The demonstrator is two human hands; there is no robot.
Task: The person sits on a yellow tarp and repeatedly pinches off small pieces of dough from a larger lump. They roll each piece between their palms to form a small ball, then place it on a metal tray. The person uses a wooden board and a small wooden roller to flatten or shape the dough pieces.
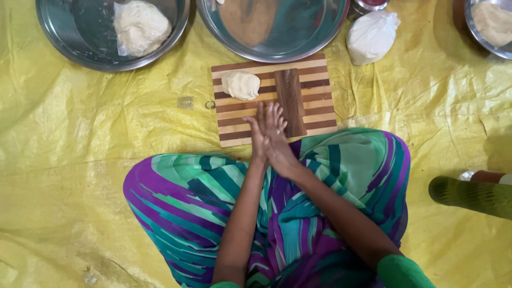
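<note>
One pale dough lump [241, 85], rounded, on striped board [314, 106].

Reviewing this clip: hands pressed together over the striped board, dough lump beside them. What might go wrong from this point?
1. The left hand and right hand are pressed palm to palm; whatever is between them is hidden and might drop onto the yellow sheet rather than the striped board.
2. The dough lump sits uncovered and may dry out.
3. The ridged wooden block lies close to the hands and might get knocked.
</note>
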